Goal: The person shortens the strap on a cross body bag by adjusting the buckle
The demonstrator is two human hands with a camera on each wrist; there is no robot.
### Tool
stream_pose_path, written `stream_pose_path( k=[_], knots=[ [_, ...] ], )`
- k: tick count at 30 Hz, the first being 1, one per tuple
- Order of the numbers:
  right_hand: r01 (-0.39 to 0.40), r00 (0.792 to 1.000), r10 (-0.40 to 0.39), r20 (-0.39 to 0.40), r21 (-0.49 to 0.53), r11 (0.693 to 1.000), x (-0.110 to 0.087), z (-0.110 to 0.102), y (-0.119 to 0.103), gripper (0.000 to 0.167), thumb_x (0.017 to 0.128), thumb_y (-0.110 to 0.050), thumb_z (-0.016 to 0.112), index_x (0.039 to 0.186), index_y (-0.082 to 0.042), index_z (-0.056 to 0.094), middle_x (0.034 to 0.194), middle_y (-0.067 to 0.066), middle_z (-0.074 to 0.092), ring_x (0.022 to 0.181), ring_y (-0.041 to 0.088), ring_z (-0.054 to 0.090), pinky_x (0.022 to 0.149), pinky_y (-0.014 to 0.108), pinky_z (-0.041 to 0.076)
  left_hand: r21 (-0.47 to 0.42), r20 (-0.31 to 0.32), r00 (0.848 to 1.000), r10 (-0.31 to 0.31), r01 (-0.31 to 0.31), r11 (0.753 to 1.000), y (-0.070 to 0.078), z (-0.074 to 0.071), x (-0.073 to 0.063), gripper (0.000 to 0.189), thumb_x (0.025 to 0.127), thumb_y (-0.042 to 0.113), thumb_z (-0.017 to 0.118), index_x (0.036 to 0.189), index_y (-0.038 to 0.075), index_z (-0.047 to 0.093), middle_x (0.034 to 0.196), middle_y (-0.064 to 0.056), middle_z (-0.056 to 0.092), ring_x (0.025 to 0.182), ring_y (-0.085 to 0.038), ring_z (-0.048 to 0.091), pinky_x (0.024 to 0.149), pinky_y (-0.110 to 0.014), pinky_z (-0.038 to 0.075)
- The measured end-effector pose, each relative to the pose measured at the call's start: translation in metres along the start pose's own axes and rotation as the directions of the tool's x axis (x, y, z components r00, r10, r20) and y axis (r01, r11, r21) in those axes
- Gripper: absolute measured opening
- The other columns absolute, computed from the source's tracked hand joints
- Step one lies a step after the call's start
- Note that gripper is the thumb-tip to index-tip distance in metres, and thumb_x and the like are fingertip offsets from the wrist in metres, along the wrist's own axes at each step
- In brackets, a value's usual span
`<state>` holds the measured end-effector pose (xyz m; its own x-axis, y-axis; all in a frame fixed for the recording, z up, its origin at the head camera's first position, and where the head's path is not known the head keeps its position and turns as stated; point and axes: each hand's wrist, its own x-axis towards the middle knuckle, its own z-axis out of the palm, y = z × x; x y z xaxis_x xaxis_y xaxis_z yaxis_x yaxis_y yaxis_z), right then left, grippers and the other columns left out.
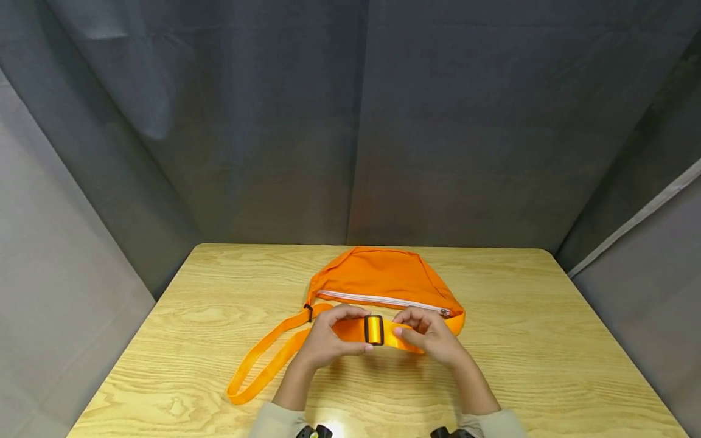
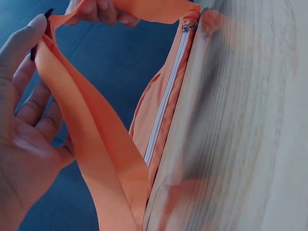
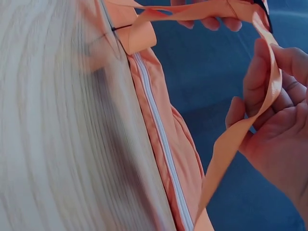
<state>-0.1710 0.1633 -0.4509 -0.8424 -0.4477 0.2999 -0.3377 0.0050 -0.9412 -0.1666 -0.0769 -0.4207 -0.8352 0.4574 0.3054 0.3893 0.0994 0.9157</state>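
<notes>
An orange zip bag lies on the table with its strap brought forward. My left hand pinches the black slider buckle by its top and bottom edges, thumb below. Orange webbing runs through that buckle. On the other side, my right hand pinches the strap just right of the buckle between thumb and fingers. In the right wrist view, the strap passes between the thumb and fingers of this hand. Part of the strap behind the hands is hidden.
A white zipper runs along the bag's near edge, its pull at the right end. A small black ring joins strap and bag at the left. The strap's loop reaches left across the wooden table. Grey curtains enclose the back and sides.
</notes>
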Motion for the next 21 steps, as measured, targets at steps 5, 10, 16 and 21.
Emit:
stream_pose_path(
  k=[5,10,16,21],
  knots=[
    [-0.005,1.0,0.004,0.019,0.07,0.998,0.004,0.005,0.002,0.01,0.089,0.0,0.06,0.097,0.006,0.06,0.08,0.01,0.061,0.06,0.007,0.048,0.052,0.02,0.042,0.02,-0.001,0.999,0.039,-0.039,0.999,-0.002,0.003,0.001,0.045,0.064,0.002,0.084,0.106,0.003,0.067,0.103,-0.003,0.065,0.097,-0.025,0.058,0.087,-0.039,0.044],
    [-0.046,0.998,0.045,0.04,0.031,0.998,0.003,0.003,0.004,0.013,0.089,-0.001,0.06,0.101,0.005,0.06,0.087,0.014,0.064,0.07,0.011,0.056,0.059,0.023,0.047,0.031,-0.012,0.998,0.054,-0.053,0.998,-0.015,0.005,0.002,0.046,0.062,0.004,0.086,0.105,0.007,0.068,0.101,0.001,0.065,0.096,-0.024,0.059,0.087,-0.037,0.044],
    [-0.03,0.999,0.036,0.041,-0.133,0.991,0.0,-0.011,-0.009,0.014,0.089,0.003,0.058,0.103,0.004,0.062,0.081,0.017,0.06,0.069,0.012,0.054,0.056,0.027,0.046,0.06,-0.033,0.998,0.044,-0.042,0.997,-0.034,0.002,0.003,0.046,0.064,0.014,0.087,0.106,0.015,0.068,0.102,0.005,0.065,0.094,-0.016,0.058,0.085,-0.033,0.045],
    [0.027,0.998,-0.023,0.055,-0.069,0.997,-0.001,-0.018,0.003,0.01,0.089,0.008,0.056,0.096,0.004,0.062,0.073,0.015,0.056,0.061,0.007,0.047,0.05,0.024,0.042,0.037,-0.044,0.999,0.031,-0.029,0.999,-0.036,-0.001,0.004,0.048,0.065,0.017,0.086,0.109,0.015,0.067,0.104,0.004,0.065,0.094,-0.018,0.058,0.084,-0.035,0.046]
  ],
)
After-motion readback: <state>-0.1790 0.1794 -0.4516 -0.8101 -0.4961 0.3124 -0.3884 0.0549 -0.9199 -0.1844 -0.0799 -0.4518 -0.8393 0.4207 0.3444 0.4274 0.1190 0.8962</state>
